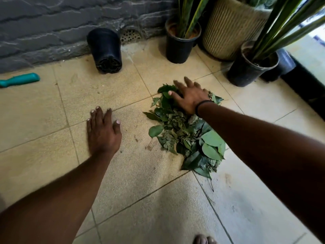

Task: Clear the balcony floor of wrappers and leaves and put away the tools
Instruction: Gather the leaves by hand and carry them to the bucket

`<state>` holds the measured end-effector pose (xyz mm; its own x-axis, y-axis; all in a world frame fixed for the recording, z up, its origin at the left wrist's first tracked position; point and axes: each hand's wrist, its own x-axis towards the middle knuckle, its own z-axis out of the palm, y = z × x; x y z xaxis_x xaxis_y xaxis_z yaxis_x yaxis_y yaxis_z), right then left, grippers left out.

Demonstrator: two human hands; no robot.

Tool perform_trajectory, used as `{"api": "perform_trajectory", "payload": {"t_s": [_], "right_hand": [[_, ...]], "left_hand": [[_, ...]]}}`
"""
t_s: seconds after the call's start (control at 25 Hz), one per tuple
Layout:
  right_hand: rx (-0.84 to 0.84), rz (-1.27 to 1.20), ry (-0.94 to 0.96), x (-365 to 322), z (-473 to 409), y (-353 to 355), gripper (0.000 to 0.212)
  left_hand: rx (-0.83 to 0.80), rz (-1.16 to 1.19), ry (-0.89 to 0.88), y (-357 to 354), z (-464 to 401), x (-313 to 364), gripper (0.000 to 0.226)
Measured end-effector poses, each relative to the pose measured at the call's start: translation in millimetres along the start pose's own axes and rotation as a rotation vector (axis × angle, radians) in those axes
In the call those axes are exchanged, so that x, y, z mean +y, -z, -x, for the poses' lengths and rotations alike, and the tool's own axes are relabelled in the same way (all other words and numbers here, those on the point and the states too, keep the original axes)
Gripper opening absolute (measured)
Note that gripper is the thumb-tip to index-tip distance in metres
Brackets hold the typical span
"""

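reaching forward, the right hand (190, 98) spreads straight fingers over the leaves (186, 132); left hand (102, 131) lies flat, fingers apart.

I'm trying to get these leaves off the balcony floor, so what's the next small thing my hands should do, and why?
Probably bring the left hand across to the leaf pile. It lies flat on bare tile beside the pile, while the right hand already rests open on the far edge, so closing in from both sides could scoop it.

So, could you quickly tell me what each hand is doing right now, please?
Left hand: open, fingers straight, flat over the bare floor tiles, holding nothing.
Right hand: open, fingers spread over the far end of the leaf pile, gripping nothing.
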<state>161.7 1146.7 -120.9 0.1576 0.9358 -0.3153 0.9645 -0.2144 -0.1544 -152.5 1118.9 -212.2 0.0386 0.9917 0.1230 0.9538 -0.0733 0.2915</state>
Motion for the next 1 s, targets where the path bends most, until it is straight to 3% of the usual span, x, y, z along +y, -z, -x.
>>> {"api": "perform_trajectory", "payload": {"t_s": [0.08, 0.28, 0.52, 0.72, 0.84, 1.0], "right_hand": [[-0.109, 0.096, 0.172, -5.1, -3.7, -8.6, 0.065], [-0.022, 0.197, 0.324, -12.0, 50.1, -29.7, 0.054], [0.155, 0.168, 0.289, -27.4, 3.6, -0.3, 0.058], [-0.110, 0.074, 0.316, -64.7, -56.9, -12.8, 0.066], [-0.164, 0.272, 0.412, -60.8, -21.6, -30.2, 0.067], [-0.278, 0.480, 0.676, 7.7, 48.9, 14.6, 0.069]], "left_hand": [[0.016, 0.006, -0.008, -1.2, 0.6, 0.0, 0.053], [0.025, -0.003, 0.001, -1.0, -0.1, 2.0, 0.053], [0.032, -0.022, 0.021, -2.1, -0.5, 2.9, 0.052], [0.030, -0.019, 0.018, -2.4, -2.1, 3.6, 0.052], [0.029, -0.015, 0.009, -2.7, -2.8, 2.1, 0.052], [0.056, 0.005, -0.006, -2.8, -3.8, -2.8, 0.052]]}}
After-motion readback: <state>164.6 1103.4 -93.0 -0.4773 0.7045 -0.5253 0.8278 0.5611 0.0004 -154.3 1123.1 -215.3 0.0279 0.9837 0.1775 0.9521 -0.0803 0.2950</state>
